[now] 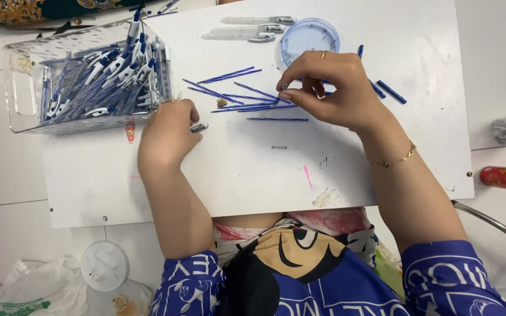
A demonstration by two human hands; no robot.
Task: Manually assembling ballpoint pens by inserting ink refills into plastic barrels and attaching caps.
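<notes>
The right hand [335,88] reaches to about one o'clock on the white board [382,169], thumb and forefinger pinched on one thin blue refill [247,105] from the loose fan lying there, likely spread flat so single ones lift easily. The left hand [168,131], at ten o'clock, is curled shut around a small silvery pen part [199,127], right beside the clear bin [24,88] of blue-and-white pens [112,70], kept within easy reach.

Single head view, looking steeply down, close over white board [253,169].
</notes>
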